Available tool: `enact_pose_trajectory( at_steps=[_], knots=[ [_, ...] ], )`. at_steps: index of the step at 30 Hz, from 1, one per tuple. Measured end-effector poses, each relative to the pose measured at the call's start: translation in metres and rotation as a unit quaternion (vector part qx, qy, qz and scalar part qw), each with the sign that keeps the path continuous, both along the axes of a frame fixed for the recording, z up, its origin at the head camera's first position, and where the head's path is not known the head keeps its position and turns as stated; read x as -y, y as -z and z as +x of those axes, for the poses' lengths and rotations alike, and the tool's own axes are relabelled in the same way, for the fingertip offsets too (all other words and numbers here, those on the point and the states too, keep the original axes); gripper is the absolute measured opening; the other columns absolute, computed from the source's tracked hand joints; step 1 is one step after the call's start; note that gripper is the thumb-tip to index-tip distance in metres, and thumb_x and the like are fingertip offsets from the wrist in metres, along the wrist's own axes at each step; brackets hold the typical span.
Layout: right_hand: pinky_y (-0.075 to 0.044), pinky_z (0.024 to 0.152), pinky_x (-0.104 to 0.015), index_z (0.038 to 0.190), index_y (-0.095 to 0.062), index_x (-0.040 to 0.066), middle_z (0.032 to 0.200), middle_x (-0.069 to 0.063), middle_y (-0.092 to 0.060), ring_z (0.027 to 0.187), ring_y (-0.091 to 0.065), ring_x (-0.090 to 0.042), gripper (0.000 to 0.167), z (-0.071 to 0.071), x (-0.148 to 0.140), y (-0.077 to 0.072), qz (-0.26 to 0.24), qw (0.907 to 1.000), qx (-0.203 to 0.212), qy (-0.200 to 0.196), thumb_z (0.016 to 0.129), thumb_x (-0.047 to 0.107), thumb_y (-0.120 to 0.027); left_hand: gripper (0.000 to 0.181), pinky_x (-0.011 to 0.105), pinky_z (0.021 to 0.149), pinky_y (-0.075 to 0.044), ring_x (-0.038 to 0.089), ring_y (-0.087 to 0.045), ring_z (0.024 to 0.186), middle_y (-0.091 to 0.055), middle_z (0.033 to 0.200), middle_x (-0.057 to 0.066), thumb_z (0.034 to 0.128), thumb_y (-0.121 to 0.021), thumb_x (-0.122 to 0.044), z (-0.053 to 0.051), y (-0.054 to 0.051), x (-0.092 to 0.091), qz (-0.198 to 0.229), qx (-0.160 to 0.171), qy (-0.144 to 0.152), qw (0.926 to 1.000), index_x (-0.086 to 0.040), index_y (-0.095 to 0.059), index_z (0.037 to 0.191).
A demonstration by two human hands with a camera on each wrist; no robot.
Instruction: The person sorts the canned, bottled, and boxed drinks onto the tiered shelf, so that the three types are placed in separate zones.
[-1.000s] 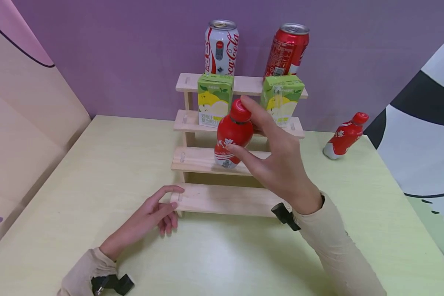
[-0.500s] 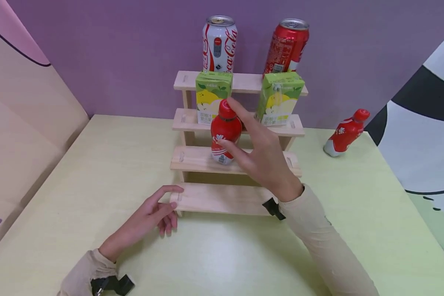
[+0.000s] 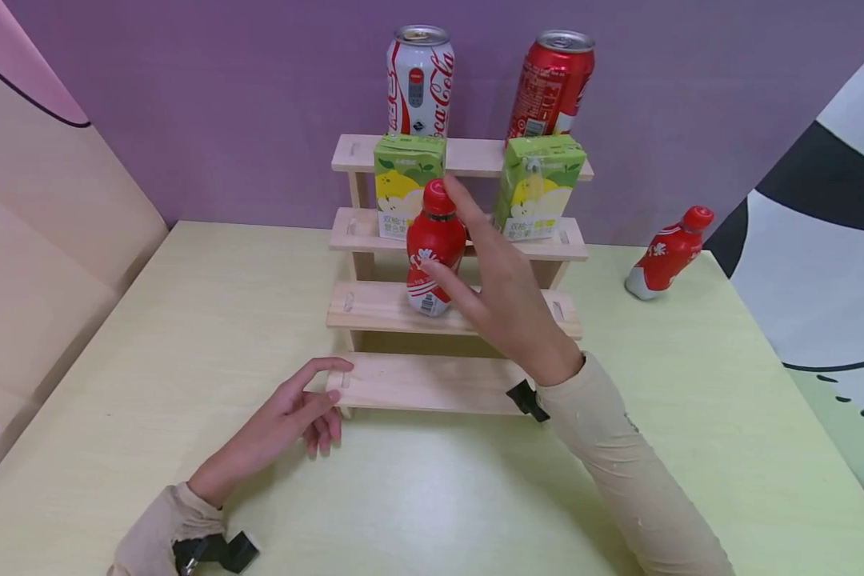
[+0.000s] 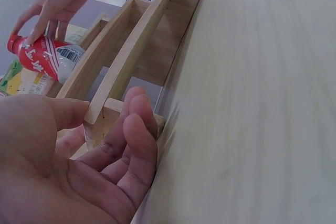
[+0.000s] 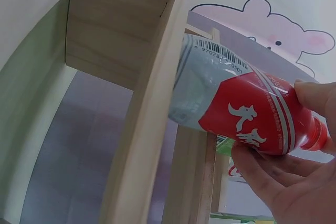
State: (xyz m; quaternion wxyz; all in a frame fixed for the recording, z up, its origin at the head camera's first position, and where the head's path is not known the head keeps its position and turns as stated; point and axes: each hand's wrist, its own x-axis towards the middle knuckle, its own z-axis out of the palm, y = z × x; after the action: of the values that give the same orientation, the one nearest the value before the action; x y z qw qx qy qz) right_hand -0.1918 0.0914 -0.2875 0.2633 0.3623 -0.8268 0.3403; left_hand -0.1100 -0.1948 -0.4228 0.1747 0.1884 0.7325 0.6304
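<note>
My right hand (image 3: 511,296) holds a red plastic drink bottle (image 3: 434,248) with a white base, the thumb on its near side and fingers around the far side and cap. Upright, the bottle stands on the second step from the bottom of a wooden tiered display stand (image 3: 432,382), left of that step's middle. In the right wrist view, the bottle's base (image 5: 191,85) meets the shelf edge. At the stand's left front corner my left hand (image 3: 281,416) pinches the lowest step's end between thumb and index finger. Its other fingers (image 4: 139,140) curl loosely below.
A white cola can (image 3: 419,84) and a red can (image 3: 550,88) stand on the top step. Two green juice cartons, left (image 3: 392,180) and right (image 3: 540,188), occupy the step below. Another red bottle (image 3: 668,253) stands on the table right of the stand. A purple wall rises behind.
My right hand has carried the bottle a little left and set it against the step; over the last half second it has hardly moved. The left hand keeps its place at the corner.
</note>
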Motion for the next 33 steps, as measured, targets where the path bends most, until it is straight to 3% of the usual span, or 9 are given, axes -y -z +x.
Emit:
enact_pose_trajectory(
  at_steps=[7, 13, 24, 33],
  knots=[
    [-0.053, 0.096, -0.038, 0.159, -0.022, 0.015, 0.158, -0.002, -0.036, 0.136, -0.043, -0.016, 0.085, 0.0, 0.0, -0.001, 0.006, 1.0, 0.007, -0.001, 0.091, 0.017, -0.074, 0.039, 0.036, 0.05, -0.054, 0.031, -0.062, 0.06, -0.065, 0.076, 0.02, 0.1079, -0.045, -0.02, 0.0, 0.0, 0.001, 0.0, -0.002, 0.002, 1.0, -0.019, -0.037, 0.146],
    [-0.054, 0.094, -0.04, 0.157, -0.025, 0.013, 0.151, -0.006, -0.043, 0.13, -0.048, -0.018, 0.082, 0.0, -0.006, -0.003, 0.006, 1.0, -0.005, -0.001, 0.091, 0.015, -0.073, 0.039, 0.036, 0.05, -0.053, 0.032, -0.062, 0.06, -0.065, 0.076, 0.021, 0.108, -0.045, -0.021, 0.0, 0.0, 0.0, 0.002, -0.003, 0.003, 1.0, -0.02, -0.037, 0.146],
    [-0.053, 0.093, -0.045, 0.152, -0.036, 0.015, 0.137, -0.011, -0.057, 0.119, -0.057, -0.022, 0.064, 0.001, -0.03, -0.02, -0.015, 0.998, -0.009, 0.061, 0.096, 0.019, -0.067, 0.039, 0.035, 0.05, -0.054, 0.03, -0.062, 0.06, -0.065, 0.077, 0.023, 0.1078, -0.046, -0.02, 0.0, -0.001, -0.002, 0.004, 0.006, -0.001, 1.0, -0.022, -0.037, 0.146],
    [-0.054, 0.092, -0.046, 0.141, -0.052, 0.006, 0.13, -0.011, -0.063, 0.111, -0.062, -0.024, 0.05, 0.002, -0.051, -0.03, -0.049, 0.995, -0.036, 0.08, 0.094, 0.013, -0.068, 0.038, 0.036, 0.05, -0.054, 0.031, -0.062, 0.059, -0.065, 0.076, 0.02, 0.1079, -0.046, -0.021, 0.0, -0.001, -0.002, -0.005, -0.001, -0.004, 1.0, -0.023, -0.038, 0.145]
  ],
)
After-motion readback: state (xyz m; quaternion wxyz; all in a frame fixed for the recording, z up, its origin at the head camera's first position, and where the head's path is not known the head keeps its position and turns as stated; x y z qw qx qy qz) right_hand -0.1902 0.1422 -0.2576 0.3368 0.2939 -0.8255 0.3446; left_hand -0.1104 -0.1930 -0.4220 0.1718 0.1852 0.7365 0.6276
